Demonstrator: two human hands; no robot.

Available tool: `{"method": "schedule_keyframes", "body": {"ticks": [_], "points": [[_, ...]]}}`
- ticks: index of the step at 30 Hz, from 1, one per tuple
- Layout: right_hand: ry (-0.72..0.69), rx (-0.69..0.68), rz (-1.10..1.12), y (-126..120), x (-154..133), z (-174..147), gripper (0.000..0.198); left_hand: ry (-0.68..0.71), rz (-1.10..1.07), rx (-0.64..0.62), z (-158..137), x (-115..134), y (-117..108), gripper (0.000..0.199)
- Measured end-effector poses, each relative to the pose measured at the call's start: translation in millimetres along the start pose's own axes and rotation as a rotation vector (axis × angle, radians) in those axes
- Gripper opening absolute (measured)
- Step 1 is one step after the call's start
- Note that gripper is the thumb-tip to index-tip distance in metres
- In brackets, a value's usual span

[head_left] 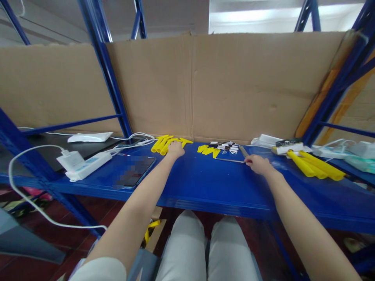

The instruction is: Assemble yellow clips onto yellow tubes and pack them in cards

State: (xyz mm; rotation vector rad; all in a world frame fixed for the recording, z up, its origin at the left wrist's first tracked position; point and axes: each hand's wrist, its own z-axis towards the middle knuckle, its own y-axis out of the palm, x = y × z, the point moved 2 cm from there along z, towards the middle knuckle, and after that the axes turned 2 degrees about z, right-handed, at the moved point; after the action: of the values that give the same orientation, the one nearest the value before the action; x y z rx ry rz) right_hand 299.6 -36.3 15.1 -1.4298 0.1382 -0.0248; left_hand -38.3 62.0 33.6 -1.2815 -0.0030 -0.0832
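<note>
Yellow tubes (160,145) on the far side are partly blocked by the left hand (176,149), the phone (136,173) is kinda blurred, the right forearm (310,226) gets cut off, and the black-and-white bits (230,147) can't be made out.

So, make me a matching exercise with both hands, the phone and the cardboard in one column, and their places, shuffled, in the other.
Things
1. left hand
2. right hand
3. phone
4. cardboard panel

Places
A. upright at the back of the blue shelf
B. right of the small yellow strips
C. at the left-side yellow tubes
D. lying flat, left of the left forearm

Pairs: 1-C, 2-B, 3-D, 4-A
</note>
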Motion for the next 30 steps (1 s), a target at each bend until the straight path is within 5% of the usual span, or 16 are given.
{"method": "schedule_keyframes", "body": {"ticks": [13, 30], "points": [[0.038, -0.010, -0.020, 3, 4, 2, 0.031, -0.006, -0.056, -0.147, -4, 5, 3, 0.052], [0.123, 0.029, 0.038, 0, 6, -2, 0.032, 0.177, -0.088, -0.331, -93, -5, -29, 0.069]]}}
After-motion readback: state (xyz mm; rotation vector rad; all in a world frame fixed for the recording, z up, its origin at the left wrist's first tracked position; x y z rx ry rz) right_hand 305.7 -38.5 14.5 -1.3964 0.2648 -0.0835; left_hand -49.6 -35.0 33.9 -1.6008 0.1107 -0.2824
